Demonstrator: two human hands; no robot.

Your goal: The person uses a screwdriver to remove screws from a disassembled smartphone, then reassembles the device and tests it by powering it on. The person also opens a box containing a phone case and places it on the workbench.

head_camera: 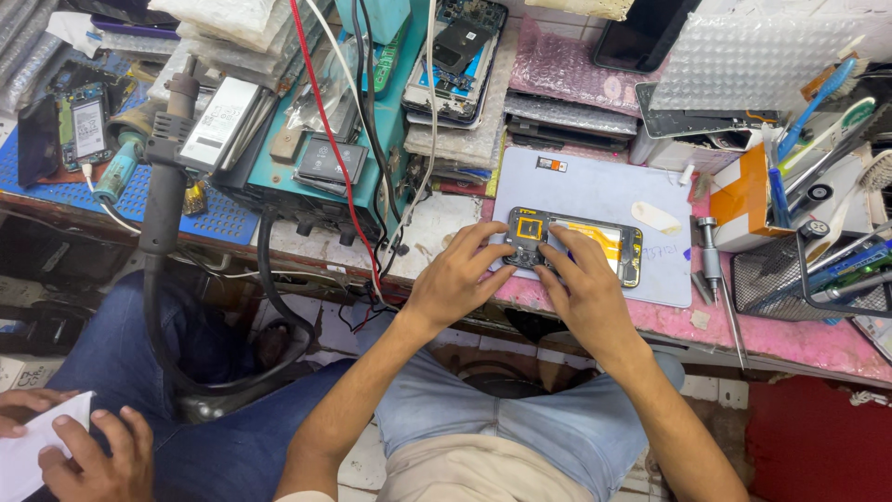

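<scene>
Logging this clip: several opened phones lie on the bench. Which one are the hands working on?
The opened phone on the grey mat, under the left hand and right hand. The others lie untouched, farther back.

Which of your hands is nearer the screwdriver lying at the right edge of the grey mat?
Right. The right hand rests on the opened phone, on the side toward the screwdriver; the left hand is on the phone's far end.

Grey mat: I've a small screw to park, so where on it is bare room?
The grey mat is bare above the opened phone, between the small orange tag and white scrap. Crowded: left hand and right hand over the phone, tools along the right edge.
</scene>
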